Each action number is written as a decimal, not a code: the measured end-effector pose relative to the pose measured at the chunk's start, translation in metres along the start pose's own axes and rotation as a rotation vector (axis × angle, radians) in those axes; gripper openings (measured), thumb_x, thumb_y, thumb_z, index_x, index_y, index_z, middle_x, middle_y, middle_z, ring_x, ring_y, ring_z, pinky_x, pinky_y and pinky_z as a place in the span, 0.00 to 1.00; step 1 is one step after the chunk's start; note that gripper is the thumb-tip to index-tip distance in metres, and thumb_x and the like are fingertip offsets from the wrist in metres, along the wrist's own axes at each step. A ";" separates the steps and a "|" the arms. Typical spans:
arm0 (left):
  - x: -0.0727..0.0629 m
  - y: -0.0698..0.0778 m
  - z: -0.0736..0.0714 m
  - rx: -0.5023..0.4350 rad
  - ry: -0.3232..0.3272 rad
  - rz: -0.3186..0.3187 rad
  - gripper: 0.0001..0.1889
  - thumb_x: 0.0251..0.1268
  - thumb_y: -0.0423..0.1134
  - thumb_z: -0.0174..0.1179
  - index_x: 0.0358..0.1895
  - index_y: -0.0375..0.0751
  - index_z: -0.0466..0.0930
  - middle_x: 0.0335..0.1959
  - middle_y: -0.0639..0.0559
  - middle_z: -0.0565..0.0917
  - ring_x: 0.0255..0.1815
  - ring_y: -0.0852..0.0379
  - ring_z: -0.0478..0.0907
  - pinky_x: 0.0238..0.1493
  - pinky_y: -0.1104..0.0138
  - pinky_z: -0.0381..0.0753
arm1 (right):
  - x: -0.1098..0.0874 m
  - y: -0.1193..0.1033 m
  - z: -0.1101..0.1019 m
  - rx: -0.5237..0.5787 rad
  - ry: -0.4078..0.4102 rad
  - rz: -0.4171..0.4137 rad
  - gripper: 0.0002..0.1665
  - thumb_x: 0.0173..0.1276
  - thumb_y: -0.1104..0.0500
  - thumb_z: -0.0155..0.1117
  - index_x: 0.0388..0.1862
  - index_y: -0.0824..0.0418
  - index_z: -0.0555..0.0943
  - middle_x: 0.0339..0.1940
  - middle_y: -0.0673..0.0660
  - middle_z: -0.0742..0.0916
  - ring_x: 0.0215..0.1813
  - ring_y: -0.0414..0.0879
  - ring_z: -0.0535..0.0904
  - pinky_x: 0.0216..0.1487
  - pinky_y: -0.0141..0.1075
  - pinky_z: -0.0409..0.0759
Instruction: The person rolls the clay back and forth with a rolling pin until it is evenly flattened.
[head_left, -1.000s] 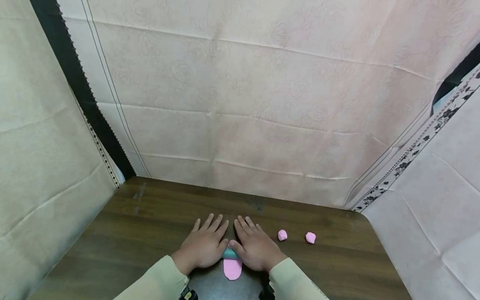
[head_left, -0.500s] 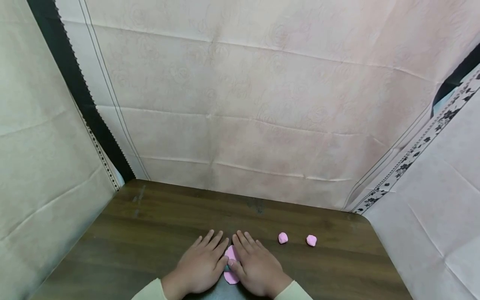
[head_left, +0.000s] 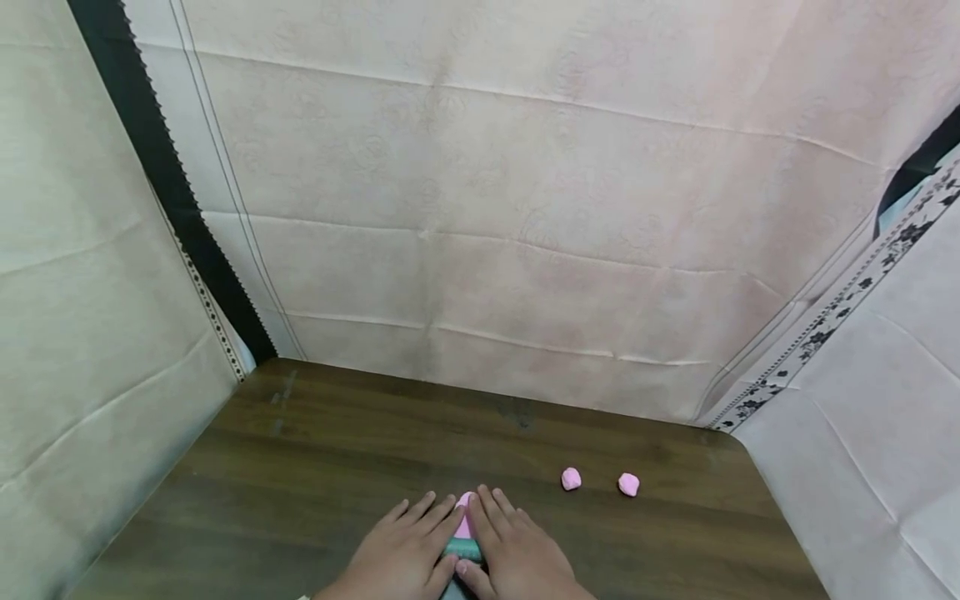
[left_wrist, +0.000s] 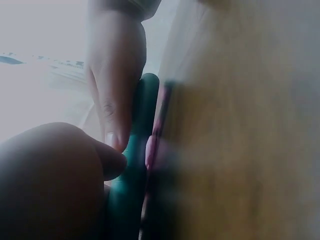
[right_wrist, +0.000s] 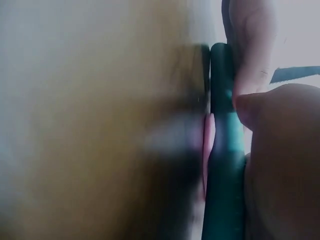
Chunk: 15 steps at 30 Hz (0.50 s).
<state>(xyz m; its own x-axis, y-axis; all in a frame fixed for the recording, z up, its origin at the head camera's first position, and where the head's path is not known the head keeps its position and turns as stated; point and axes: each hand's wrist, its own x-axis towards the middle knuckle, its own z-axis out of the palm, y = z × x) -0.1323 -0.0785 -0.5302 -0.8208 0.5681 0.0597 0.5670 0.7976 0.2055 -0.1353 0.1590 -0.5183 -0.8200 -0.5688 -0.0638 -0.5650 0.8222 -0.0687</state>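
Observation:
A teal rolling pin [head_left: 463, 548] lies crosswise over a flattened strip of pink modelling clay [head_left: 465, 518], which shows on the pin's far side. My left hand [head_left: 397, 554] rests palm down on the pin's left part, fingers extended forward. On its right part my right hand [head_left: 519, 554] lies the same way, the two thumbs close together over the middle. Both wrist views show the green pin [left_wrist: 132, 170] beneath the palms, with a thin pink edge of clay [right_wrist: 207, 145] under it. The palms hide most of the pin.
Two small pink clay lumps [head_left: 571, 478] sit apart on the wooden table [head_left: 337, 433], right of the hands. Pale cloth [head_left: 480, 250] hangs behind the table's back edge and along both sides. A grey surface [head_left: 453, 591] shows below the thumbs.
Both hands have moved back toward the body, rolling the pin with them. Clay that showed on the pin's near side now shows on its far side. The clay lumps stay put.

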 end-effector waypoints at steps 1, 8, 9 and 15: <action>-0.001 0.000 0.002 0.016 0.001 0.007 0.35 0.91 0.65 0.43 0.88 0.51 0.70 0.88 0.53 0.73 0.87 0.42 0.73 0.79 0.36 0.76 | -0.002 -0.001 0.002 -0.011 0.011 -0.003 0.56 0.88 0.21 0.25 0.95 0.56 0.59 0.95 0.58 0.64 0.93 0.56 0.63 0.82 0.59 0.77; -0.013 -0.002 0.016 0.150 0.083 0.059 0.36 0.92 0.68 0.39 0.87 0.54 0.71 0.85 0.56 0.76 0.84 0.49 0.76 0.76 0.43 0.81 | -0.013 -0.005 0.018 -0.125 0.130 -0.032 0.55 0.88 0.21 0.27 0.93 0.56 0.63 0.93 0.56 0.69 0.89 0.53 0.71 0.77 0.54 0.83; -0.014 -0.002 0.018 0.166 0.099 0.066 0.37 0.92 0.69 0.38 0.87 0.53 0.71 0.85 0.56 0.76 0.84 0.49 0.77 0.74 0.44 0.82 | -0.014 -0.005 0.019 -0.142 0.137 -0.038 0.55 0.87 0.20 0.28 0.93 0.56 0.63 0.93 0.55 0.69 0.89 0.52 0.72 0.76 0.53 0.84; -0.021 -0.001 0.032 0.230 0.253 0.092 0.44 0.84 0.80 0.37 0.84 0.54 0.74 0.83 0.57 0.79 0.79 0.52 0.81 0.63 0.55 0.86 | -0.021 0.001 0.029 -0.311 0.263 -0.124 0.61 0.82 0.15 0.34 0.89 0.59 0.68 0.89 0.56 0.76 0.84 0.51 0.78 0.69 0.46 0.88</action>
<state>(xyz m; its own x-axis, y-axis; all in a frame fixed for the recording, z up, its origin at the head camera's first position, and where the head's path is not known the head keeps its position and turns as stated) -0.1132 -0.0849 -0.5632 -0.7403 0.5944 0.3140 0.6164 0.7866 -0.0359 -0.1162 0.1714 -0.5462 -0.7168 -0.6724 0.1846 -0.6286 0.7377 0.2465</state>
